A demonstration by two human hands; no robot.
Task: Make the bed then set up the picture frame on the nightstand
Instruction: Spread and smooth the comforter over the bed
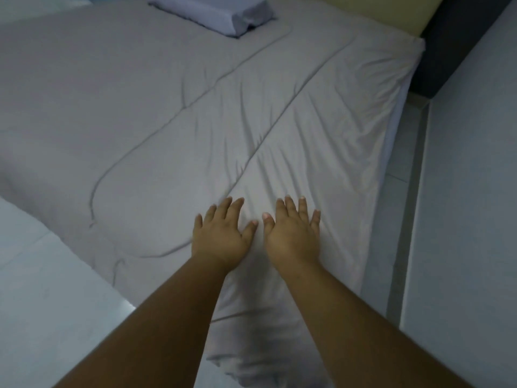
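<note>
Left hand (221, 233) & right hand (292, 233) flat on quilt (195, 121), fingers spread, gripping nothing. Prob. soft, light, wrinkle-prone; best pinched at edge/corners, not mid-panel.

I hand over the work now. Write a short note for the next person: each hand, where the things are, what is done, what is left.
Left hand: open, flat on the quilt.
Right hand: open, flat on the quilt close beside it.
Things: the quilt is spread over the bed, with the pillow at the head end. Frame and nightstand are not in view.
Done: quilt laid out.
Left: smooth the creases around the hands, then set up the frame on the nightstand.
</note>
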